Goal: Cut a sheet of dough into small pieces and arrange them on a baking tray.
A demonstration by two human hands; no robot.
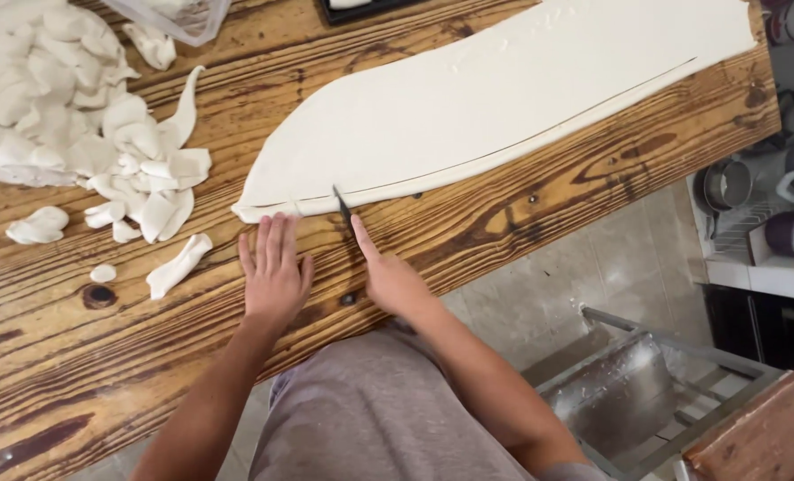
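Dough sheet (504, 98) ran lengthwise up-right, away from both hands. Right hand (388, 281), closed on the knife (343, 209), was nearer its cut line; left hand (275, 272) lay flat, fingers spread, empty, pressing the near dough edge

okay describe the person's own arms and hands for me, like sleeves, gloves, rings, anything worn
Both forearms are bare to the bottom edge of the picture: no sleeves show. The left hand and right hand wear no gloves, and no rings, watch or bracelets are visible on the fingers or wrists. The only clothing in view is a greyish-mauve garment over the body between the arms.
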